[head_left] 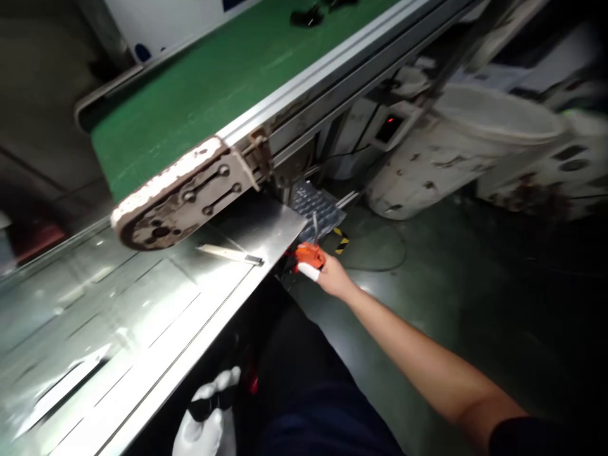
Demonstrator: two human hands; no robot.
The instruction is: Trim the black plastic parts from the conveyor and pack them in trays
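Observation:
My right hand [330,275], with white covering on a finger, is stretched out past the metal table's corner and wrapped round an orange tool [310,256]. My left hand [206,418], white at the fingers, is low in the view beside the table's front edge. Its fingers are curled round a small black object [202,408] that I cannot make out. On the metal table [190,316] lies a slim cutter knife [230,254], near the corner. A long, pale, blade-like piece [64,387] rests at the table's left part.
A green conveyor belt [190,95] runs above the table, its worn metal end bracket [175,196] overhanging it. Dark pieces [307,16] lie on the belt. Beyond stands a large white bucket [427,158]. A wrapped grey item [316,209] is below the table corner.

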